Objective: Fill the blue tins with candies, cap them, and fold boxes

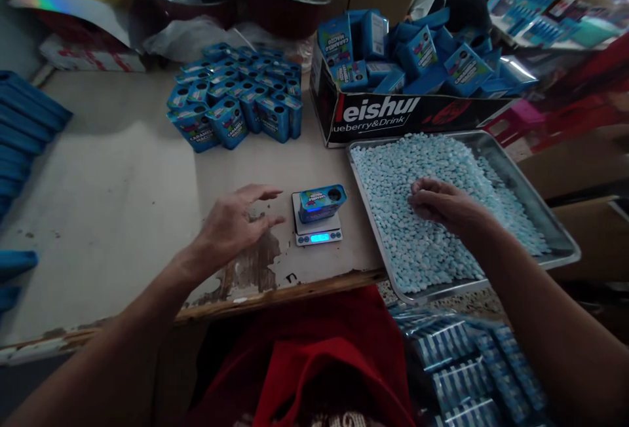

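Observation:
A small blue candy box rests on a white digital scale whose display glows blue. Left of the scale, my left hand is open, thumb and fingers apart, touching neither scale nor box. My right hand is over a metal tray spread with light-blue and white candies. Its fingers are closed together just above the candies; whatever is between them is hidden.
Several blue candy boxes stand grouped behind the scale. A black carton heaped with more boxes is behind the tray. Flat blue packs lie at the left, wrapped packs below the tray. The table's front edge is worn.

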